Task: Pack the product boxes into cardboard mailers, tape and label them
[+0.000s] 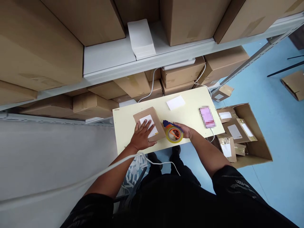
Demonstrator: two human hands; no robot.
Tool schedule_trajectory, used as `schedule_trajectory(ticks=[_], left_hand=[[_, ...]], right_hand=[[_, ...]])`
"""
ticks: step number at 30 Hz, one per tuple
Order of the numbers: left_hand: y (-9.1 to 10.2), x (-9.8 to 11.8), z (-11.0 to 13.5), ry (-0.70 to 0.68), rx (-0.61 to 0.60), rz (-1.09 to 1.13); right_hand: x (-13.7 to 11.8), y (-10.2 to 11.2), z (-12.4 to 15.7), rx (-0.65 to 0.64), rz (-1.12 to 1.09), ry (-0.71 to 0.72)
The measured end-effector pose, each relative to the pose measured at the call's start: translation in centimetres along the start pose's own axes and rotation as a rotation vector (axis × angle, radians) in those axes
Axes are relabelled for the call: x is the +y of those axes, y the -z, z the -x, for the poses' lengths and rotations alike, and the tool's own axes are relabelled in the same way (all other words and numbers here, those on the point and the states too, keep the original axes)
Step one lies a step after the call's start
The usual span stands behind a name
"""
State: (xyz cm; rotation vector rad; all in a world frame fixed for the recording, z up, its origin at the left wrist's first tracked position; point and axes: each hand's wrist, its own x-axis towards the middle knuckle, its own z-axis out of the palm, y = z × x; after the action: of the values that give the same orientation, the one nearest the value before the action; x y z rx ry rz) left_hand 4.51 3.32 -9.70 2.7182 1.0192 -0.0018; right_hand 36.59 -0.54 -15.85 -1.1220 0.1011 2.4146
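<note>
The left hand [142, 136] rests palm down on a labelled cardboard carton [157, 119] toward the left end of the bench [194, 103], its fingers splayed and gripping nothing. Just beside the carton's right edge is a blue-handled tape dispenser [175, 133]; whether it touches the cardboard is hard to tell. The right hand [186, 130] has its fingers wrapped around that dispenser. The step in hand looks like taping the carton, and the next move seems to call for a steady left palm while the dispenser draws tape across. Farther right, a large open box [260, 133] holds parcels [234, 131]
</note>
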Motion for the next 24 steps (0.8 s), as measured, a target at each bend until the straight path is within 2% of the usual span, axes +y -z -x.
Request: schedule_trajectory(ticks=[4, 7, 9, 12, 14, 16, 20, 24], left_hand=[[-0.2, 0.8, -0.5, 0.068, 0.025, 0.019], [-0.4, 1.3, -1.2, 0.119, 0.054, 0.031], [-0.6, 1.8, -1.9, 0.179, 0.082, 0.04], [-1.0, 2.9, -3.3, 0.287, 0.11, 0.058], [-1.2, 3.6, -4.1, 0.348, 0.113, 0.083], [-1.3, 4.0, -4.6, 0.38, 0.11, 0.118], [-1.2, 4.3, -4.7, 0.378, 0.115, 0.138], [-1.2, 4.2, -4.6, 0.377, 0.116, 0.105]], right_hand=[[-1.4, 0.2, 0.8, 0.02, 0.025, 0.013], [-0.4, 1.5, 1.8, 0.063, 0.04, 0.019], [2.2, 2.6, 2.8, 0.121, 0.007, 0.016], [7.9, 3.4, 4.4, 0.206, -0.071, 0.046], [11.6, 2.7, 4.6, 0.204, -0.09, 0.08], [14.3, 1.3, 4.1, 0.199, -0.094, 0.101], [16.6, -1.5, 1.7, 0.225, -0.132, 0.107], [17.9, -2.3, 0.6, 0.161, -0.233, 0.085]])
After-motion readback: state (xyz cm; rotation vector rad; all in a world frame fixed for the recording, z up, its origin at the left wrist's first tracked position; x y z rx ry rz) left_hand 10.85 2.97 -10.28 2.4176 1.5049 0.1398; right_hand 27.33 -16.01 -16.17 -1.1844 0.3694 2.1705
